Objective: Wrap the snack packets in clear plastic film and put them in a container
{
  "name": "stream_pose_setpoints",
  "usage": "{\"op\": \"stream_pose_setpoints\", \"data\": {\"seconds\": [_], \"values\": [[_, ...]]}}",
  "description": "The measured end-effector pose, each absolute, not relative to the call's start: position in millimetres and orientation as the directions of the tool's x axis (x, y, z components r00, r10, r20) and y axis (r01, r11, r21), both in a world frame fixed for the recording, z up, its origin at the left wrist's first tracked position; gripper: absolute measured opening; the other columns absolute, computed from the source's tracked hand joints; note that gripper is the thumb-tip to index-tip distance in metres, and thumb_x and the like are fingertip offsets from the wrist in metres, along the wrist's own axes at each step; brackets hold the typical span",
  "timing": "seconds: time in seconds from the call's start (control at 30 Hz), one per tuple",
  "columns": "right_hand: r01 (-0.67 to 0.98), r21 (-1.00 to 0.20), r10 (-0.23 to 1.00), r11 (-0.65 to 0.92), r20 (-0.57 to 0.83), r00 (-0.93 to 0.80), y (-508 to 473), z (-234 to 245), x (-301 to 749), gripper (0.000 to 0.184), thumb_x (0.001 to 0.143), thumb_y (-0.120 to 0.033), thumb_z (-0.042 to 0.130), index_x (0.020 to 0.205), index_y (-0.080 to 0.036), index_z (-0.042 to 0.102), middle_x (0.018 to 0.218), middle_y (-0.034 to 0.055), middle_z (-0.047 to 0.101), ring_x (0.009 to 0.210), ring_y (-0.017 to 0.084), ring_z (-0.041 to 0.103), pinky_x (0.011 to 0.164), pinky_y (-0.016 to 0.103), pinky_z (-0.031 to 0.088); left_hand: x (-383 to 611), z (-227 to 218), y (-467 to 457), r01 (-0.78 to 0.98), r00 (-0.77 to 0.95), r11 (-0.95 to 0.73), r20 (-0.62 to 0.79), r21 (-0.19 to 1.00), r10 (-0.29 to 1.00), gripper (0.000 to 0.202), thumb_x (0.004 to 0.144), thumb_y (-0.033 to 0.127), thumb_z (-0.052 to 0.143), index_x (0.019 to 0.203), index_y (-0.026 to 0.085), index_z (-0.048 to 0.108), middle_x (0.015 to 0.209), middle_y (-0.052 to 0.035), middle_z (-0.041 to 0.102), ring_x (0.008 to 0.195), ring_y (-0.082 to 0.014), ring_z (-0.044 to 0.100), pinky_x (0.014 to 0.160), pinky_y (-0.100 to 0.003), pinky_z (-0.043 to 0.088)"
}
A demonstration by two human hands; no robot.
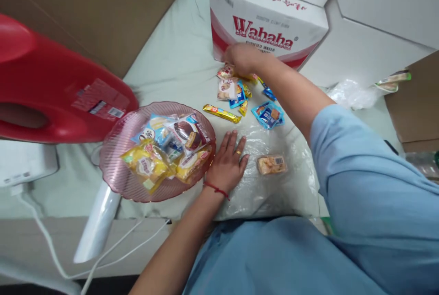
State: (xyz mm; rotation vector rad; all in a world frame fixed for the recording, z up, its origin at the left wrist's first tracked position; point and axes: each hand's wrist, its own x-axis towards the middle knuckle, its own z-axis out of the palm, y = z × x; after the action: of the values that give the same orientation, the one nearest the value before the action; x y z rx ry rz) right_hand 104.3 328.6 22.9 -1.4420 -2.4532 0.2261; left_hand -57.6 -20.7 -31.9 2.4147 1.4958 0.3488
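Note:
My left hand [228,160] lies flat, fingers stretched out, on a clear plastic bag [274,190], touching the edge of a pink plastic plate [118,171] piled with several snack packets [168,148]. My right hand [242,57] reaches far forward, fingers curled down over a small packet [225,72] at the top of a loose scatter of snacks; motion blur hides the grip. Below it lie a white-and-blue packet [230,91], a long yellow bar [221,113], a blue packet [268,115] and a small clear pack of biscuits [271,164].
A white Wahaha water carton [264,25] stands just behind the right hand. A red plastic jug [51,89] and a brown cardboard box [103,7] fill the left. White cables [51,249] and a white roll [98,222] lie at front left. Crumpled plastic [350,93] sits at right.

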Motion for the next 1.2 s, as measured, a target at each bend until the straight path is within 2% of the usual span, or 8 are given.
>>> {"op": "stream_pose_setpoints", "data": {"seconds": [0.13,0.27,0.4,0.63,0.73,0.87,1.0,1.2], "values": [[0.771,-0.114,0.757,0.626,-0.149,-0.636,351,5,67,0.033,0.098,-0.04,0.064,0.084,-0.012,0.073,0.087,0.001,0.073,0.103,0.024,0.073,0.099,0.046,0.052,-58,-31,-21,0.836,0.438,-0.427,0.051,0.345,0.898,0.058,0.11,0.044,0.036,0.163,0.02,0.044,0.174,-0.0133,0.032,0.164,-0.032,0.028,0.134,-0.063,0.017],[0.813,-0.077,0.816,0.578,0.014,-0.579,310,37,66,0.017,0.098,-0.028,0.064,0.09,-0.014,0.071,0.099,0.0047,0.073,0.111,0.028,0.07,0.103,0.047,0.051,-58,-31,-20,0.841,0.437,-0.429,0.053,0.331,0.898,0.059,0.11,0.044,0.035,0.163,0.02,0.044,0.175,-0.0133,0.031,0.164,-0.0316,0.027,0.134,-0.062,0.016],[0.815,-0.212,0.83,0.54,0.298,-0.472,232,90,100,0.009,0.096,-0.021,0.064,0.103,-0.016,0.067,0.11,0.0058,0.07,0.112,0.024,0.065,0.104,0.041,0.048,-58,-32,-19,0.839,0.444,-0.439,0.061,0.322,0.894,0.059,0.11,0.044,0.034,0.163,0.019,0.044,0.175,-0.0139,0.032,0.164,-0.0318,0.027,0.133,-0.062,0.018],[0.624,-0.58,0.826,0.525,0.17,-0.537,60,79,194,0.024,0.097,-0.036,0.068,0.086,-0.02,0.054,0.081,-0.0007,0.06,0.07,0.013,0.051,0.068,0.026,0.041,-56,-36,-19,0.834,0.438,-0.433,0.067,0.343,0.897,0.059,0.109,0.044,0.035,0.162,0.019,0.045,0.175,-0.0158,0.031,0.164,-0.0326,0.026,0.132,-0.064,0.018],[0.693,-0.447,0.814,0.566,0.172,-0.554,-1,58,203,0.017,0.101,-0.03,0.059,0.088,-0.02,0.056,0.089,0.0032,0.061,0.074,0.015,0.053,0.066,0.027,0.037,-55,-36,-19,0.838,0.431,-0.425,0.064,0.343,0.9,0.06,0.108,0.044,0.036,0.162,0.02,0.044,0.175,-0.0152,0.03,0.164,-0.0326,0.026,0.131,-0.065,0.018],[0.773,-0.204,0.784,0.601,-0.038,-0.62,-46,43,192,0.017,0.105,-0.03,0.054,0.096,-0.02,0.065,0.103,0.0069,0.065,0.081,0.017,0.057,0.063,0.028,0.032,-54,-35,-19,0.856,0.42,-0.413,0.047,0.309,0.906,0.06,0.108,0.045,0.036,0.163,0.021,0.044,0.175,-0.0138,0.03,0.164,-0.0321,0.027,0.131,-0.066,0.018],[0.782,-0.261,0.781,0.567,-0.133,-0.61,-52,47,190,0.023,0.104,-0.042,0.06,0.106,-0.02,0.068,0.116,0.0081,0.065,0.084,0.018,0.062,0.065,0.028,0.037,-53,-36,-19,0.864,0.415,-0.408,0.042,0.294,0.909,0.061,0.108,0.046,0.037,0.163,0.021,0.043,0.175,-0.0131,0.03,0.164,-0.0314,0.028,0.131,-0.065,0.017],[0.939,-0.256,0.927,0.23,-0.236,-0.291,-33,60,192,0.056,0.093,-0.051,0.076,0.137,-0.021,0.062,0.132,0.0127,0.066,0.104,0.026,0.069,0.075,0.03,0.044,-53,-35,-20,0.871,0.404,-0.403,0.057,0.281,0.913,0.06,0.108,0.046,0.036,0.162,0.022,0.046,0.174,-0.0131,0.033,0.162,-0.0314,0.03,0.131,-0.066,0.014]]}}
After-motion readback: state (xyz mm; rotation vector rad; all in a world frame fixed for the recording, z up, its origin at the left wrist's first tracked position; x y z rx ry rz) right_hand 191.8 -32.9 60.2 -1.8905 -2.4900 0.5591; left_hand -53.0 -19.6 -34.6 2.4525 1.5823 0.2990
